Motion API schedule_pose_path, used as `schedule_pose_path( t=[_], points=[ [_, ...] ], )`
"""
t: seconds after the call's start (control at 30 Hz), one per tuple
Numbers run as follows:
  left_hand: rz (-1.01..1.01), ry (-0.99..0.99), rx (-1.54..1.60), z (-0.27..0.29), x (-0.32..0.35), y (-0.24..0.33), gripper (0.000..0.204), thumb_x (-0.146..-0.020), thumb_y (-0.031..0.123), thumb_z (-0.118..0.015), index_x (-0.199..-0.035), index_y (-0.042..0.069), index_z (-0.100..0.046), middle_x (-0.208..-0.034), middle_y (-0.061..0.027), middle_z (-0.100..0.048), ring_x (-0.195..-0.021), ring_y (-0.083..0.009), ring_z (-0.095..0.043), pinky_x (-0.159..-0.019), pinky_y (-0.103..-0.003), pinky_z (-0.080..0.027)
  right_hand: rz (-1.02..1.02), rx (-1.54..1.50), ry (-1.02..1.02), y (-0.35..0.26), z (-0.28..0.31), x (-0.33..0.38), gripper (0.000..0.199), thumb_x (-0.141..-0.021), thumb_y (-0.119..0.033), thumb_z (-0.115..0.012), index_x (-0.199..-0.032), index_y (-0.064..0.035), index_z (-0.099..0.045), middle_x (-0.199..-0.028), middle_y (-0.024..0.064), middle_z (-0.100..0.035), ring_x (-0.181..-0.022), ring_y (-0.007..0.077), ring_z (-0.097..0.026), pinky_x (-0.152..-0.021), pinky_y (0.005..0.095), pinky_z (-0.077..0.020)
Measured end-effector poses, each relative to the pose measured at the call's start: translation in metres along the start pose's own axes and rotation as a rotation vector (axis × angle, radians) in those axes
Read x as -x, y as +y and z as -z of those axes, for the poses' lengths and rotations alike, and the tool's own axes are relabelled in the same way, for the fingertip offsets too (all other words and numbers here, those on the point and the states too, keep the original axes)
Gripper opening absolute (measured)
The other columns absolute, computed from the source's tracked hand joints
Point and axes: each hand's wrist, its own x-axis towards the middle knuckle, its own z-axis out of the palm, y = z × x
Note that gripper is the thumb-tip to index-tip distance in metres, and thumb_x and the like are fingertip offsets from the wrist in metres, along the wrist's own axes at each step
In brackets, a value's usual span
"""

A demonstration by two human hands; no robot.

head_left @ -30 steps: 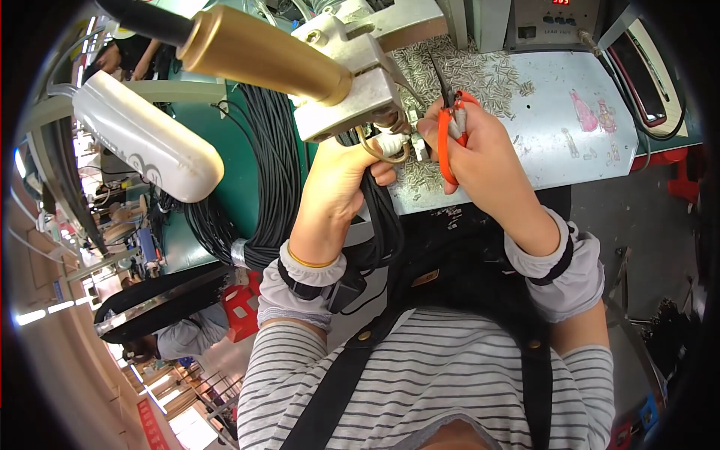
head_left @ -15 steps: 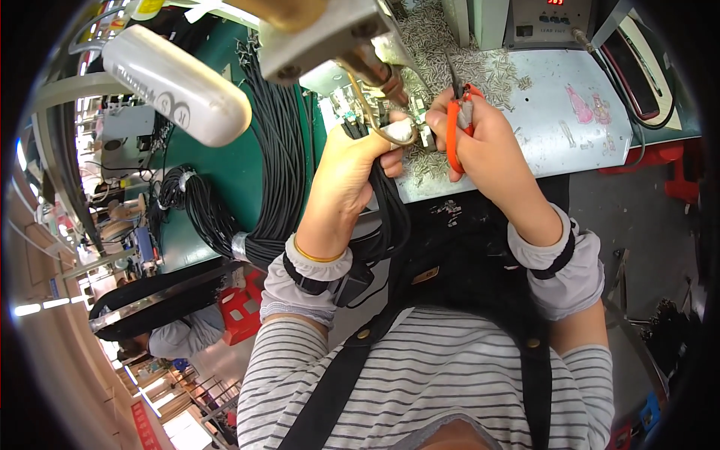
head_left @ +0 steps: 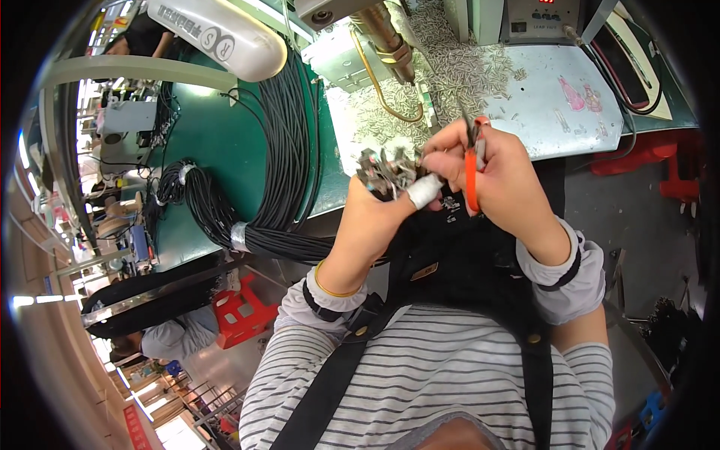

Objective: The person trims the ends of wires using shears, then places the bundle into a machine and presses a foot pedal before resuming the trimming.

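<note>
1. Your left hand (head_left: 375, 214) is clenching a bunch of cable ends with small metal tips (head_left: 384, 171). The bunch is sticking up out of your fist.
2. One finger on that hand is wearing a white wrap (head_left: 424, 190). It is pressing against the bunch.
3. Your right hand (head_left: 499, 180) is gripping a pair of small cutters with orange handles (head_left: 472, 176). Your fingers are closed around the handles.
4. The cutter tips are pointing up and away from you, just beside the bunch. You cannot tell from here if the tips are touching a wire.
5. Both hands are meeting close together in front of your chest, just at the near edge of the work table (head_left: 570, 112).
6. The black cables (head_left: 289, 142) are running from your left hand across the green mat (head_left: 202, 142). A grey band is holding them together in a thick bundle.
7. Lots of tiny silver metal bits (head_left: 457, 67) are lying in a pile on the table, past your hands.
8. A gold-coloured machine head (head_left: 386, 41) is hanging over that pile.
9. A big white lamp arm (head_left: 217, 30) is sitting up on your left side.
10. You are wearing a striped shirt and a black apron with straps (head_left: 465, 277).
</note>
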Motion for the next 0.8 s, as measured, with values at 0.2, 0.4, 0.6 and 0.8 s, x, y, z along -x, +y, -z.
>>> schedule_pose_path(
  t=[0.2, 0.4, 0.6, 0.8],
  points=[
    [-0.089, 0.139, 0.175, 0.002, 0.003, -0.009, 0.014, -0.074, -0.001, -0.062, -0.087, -0.001, -0.055, -0.075, -0.0038, -0.057, -0.057, -0.0098, -0.051, -0.052, -0.021, -0.04, -0.139, -0.173, 0.216, -0.004, -0.019, 0.016, 0.017, -0.084, -0.016, -0.053, -0.084, 0.0009, -0.056, -0.06, 0.0037, -0.053, -0.039, 0.0048, -0.043, -0.037, 0.0166, -0.0321],
    [-0.681, 0.102, -0.378, 0.0, -0.003, -0.016, 0.012, -0.076, 0.001, -0.061, -0.086, 0.001, -0.054, -0.072, -0.002, -0.053, -0.056, -0.0071, -0.047, -0.047, -0.019, -0.035, -0.607, -0.468, -0.22, -0.006, 0.006, 0.01, 0.023, -0.086, -0.021, -0.051, -0.078, 0.0002, -0.052, -0.059, 0.003, -0.051, -0.037, 0.0061, -0.042, -0.035, 0.0178, -0.0318],
    [0.162, -0.094, 0.519, 0.008, 0.003, -0.002, 0.012, -0.077, 0.001, -0.059, -0.088, 0.002, -0.052, -0.07, -0.001, -0.049, -0.051, -0.005, -0.041, -0.043, -0.018, -0.03, 0.288, 0.351, 0.056, 0.011, -0.004, 0.009, 0.015, -0.077, -0.02, -0.059, -0.073, -0.0066, -0.052, -0.055, 0.0015, -0.046, -0.037, 0.01, -0.043, -0.035, 0.0225, -0.0308],
    [0.311, -0.089, 0.555, 0.009, 0.008, 0.006, 0.012, -0.078, 0.001, -0.058, -0.088, 0.001, -0.052, -0.066, 0.0001, -0.048, -0.048, -0.0047, -0.037, -0.042, -0.018, -0.029, 0.806, 0.868, 0.089, 0.004, 0.011, 0.002, 0.009, -0.071, -0.016, -0.06, -0.076, -0.0106, -0.055, -0.053, 0.0006, -0.041, -0.039, 0.0133, -0.042, -0.035, 0.0247, -0.03]
  ],
)
